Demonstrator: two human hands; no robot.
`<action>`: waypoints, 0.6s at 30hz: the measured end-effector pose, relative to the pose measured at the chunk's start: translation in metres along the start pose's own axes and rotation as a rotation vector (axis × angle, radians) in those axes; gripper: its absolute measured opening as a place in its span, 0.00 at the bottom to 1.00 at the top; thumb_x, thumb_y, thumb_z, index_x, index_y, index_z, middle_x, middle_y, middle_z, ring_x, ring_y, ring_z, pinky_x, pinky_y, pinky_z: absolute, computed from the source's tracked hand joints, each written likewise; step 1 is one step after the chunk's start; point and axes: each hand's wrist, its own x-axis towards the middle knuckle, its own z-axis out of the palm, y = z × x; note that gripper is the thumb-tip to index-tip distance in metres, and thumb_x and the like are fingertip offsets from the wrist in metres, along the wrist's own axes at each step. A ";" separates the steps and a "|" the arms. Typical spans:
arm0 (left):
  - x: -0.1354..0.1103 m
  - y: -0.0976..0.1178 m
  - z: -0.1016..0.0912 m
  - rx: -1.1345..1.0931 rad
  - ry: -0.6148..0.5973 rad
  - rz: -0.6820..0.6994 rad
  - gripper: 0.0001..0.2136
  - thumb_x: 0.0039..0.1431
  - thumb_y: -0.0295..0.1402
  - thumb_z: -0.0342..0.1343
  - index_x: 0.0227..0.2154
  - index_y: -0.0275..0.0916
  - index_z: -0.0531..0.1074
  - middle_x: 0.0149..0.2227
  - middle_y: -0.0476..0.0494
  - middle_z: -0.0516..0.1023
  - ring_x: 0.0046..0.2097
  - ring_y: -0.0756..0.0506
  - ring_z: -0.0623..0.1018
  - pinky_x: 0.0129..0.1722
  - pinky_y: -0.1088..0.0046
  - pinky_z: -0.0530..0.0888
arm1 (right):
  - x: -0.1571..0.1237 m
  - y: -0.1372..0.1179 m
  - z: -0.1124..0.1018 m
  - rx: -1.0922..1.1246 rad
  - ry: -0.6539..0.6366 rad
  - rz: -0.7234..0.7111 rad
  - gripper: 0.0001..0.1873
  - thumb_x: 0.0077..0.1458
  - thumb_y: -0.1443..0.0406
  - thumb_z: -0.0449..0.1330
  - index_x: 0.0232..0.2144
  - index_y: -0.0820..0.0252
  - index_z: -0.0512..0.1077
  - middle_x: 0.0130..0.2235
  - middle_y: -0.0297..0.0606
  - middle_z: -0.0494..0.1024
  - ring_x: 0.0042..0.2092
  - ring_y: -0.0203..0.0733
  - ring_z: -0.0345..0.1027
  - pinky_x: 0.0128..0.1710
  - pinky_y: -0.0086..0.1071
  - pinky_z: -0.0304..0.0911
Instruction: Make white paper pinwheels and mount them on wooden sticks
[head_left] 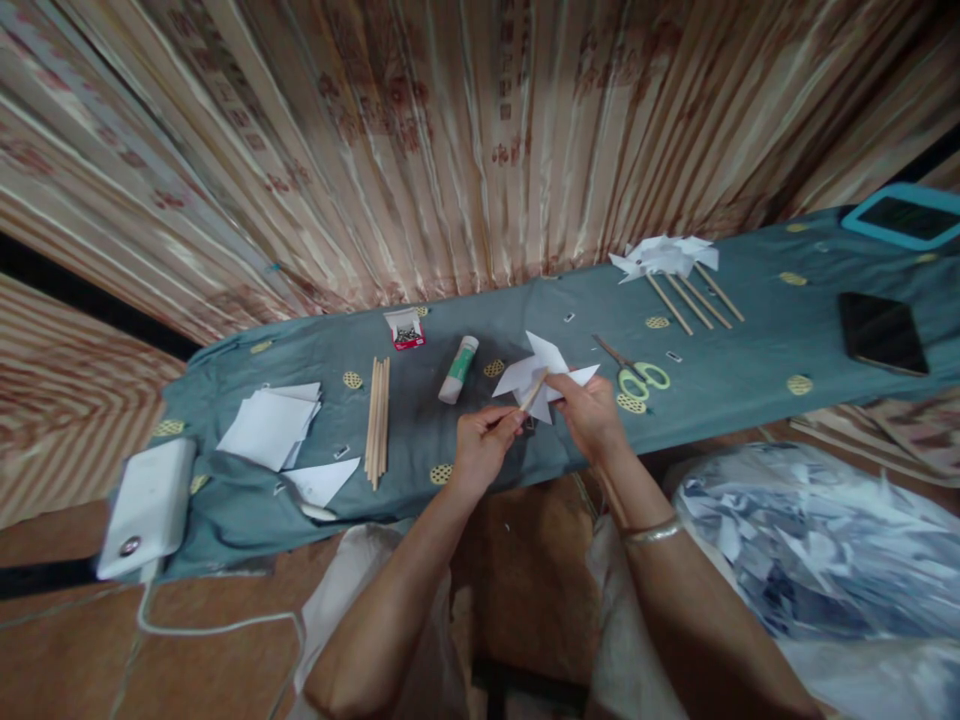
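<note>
While I'm running this head cam from way off, I've got the left hand (487,442) pinching a wooden stick (533,393) between its fingers, and the right hand (590,408) clamped on the white paper pinwheel (546,350) at its upper end, over the green cloth (420,405). Scissors (627,366) lie right, a green-and-white tube (458,370) left.

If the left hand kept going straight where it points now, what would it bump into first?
Most likely the white paper pinwheel, just ahead of the left hand along the wooden stick it pinches, though depth is hard to judge.
</note>
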 end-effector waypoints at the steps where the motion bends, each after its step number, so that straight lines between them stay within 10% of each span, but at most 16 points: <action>1: 0.000 0.000 0.000 -0.004 0.001 -0.004 0.12 0.41 0.40 0.64 0.23 0.34 0.78 0.18 0.51 0.69 0.19 0.56 0.60 0.18 0.78 0.52 | 0.000 0.000 0.001 0.006 0.004 0.002 0.09 0.37 0.63 0.66 0.25 0.60 0.74 0.19 0.30 0.73 0.23 0.38 0.67 0.23 0.31 0.61; 18: -0.009 0.007 0.003 -0.188 0.008 -0.154 0.17 0.36 0.41 0.68 0.25 0.31 0.78 0.17 0.50 0.68 0.18 0.58 0.58 0.18 0.79 0.48 | -0.003 0.002 0.005 0.027 0.003 0.000 0.07 0.38 0.63 0.66 0.23 0.59 0.73 0.17 0.27 0.70 0.20 0.34 0.62 0.20 0.28 0.55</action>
